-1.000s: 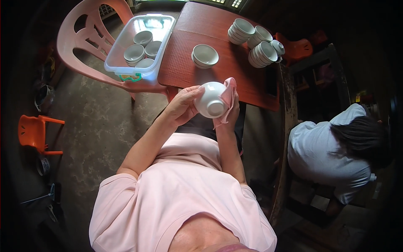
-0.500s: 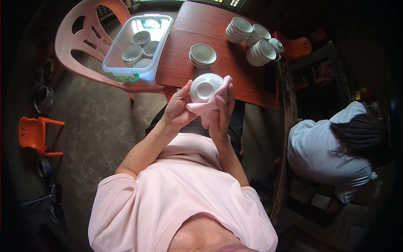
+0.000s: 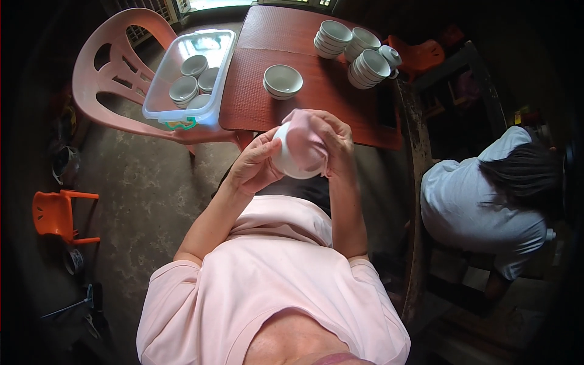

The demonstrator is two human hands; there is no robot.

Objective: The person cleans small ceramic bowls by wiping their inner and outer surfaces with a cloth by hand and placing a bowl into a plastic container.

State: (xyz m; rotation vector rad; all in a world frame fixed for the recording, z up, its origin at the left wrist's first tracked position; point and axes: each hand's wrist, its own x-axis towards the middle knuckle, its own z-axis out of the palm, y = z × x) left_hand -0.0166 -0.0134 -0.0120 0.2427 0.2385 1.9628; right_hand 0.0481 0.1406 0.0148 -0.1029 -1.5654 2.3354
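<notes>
A white bowl (image 3: 284, 159) is gripped at its left rim by my left hand (image 3: 258, 163), in front of my waist by the table's near edge. My right hand (image 3: 336, 141) presses a pink cloth (image 3: 306, 143) over the bowl's outer side, hiding its foot and much of its right part. Just beyond my hands, two nested white bowls (image 3: 283, 81) stand on the red-brown table (image 3: 261, 52). Several stacks of white bowls (image 3: 333, 39) are at the far right of the table, next to a small lidded white pot (image 3: 390, 56).
On a pink plastic chair (image 3: 100, 73) at the left rests a clear plastic bin (image 3: 159, 91) with more white bowls. A small orange chair (image 3: 53, 214) stands on the floor at left. A person in a white shirt (image 3: 480, 204) bends down at right, behind a wooden post (image 3: 415, 201).
My right hand and the cloth have moved up over the bowl's base, covering the foot that showed before. The bowl has tilted and sits slightly lower.
</notes>
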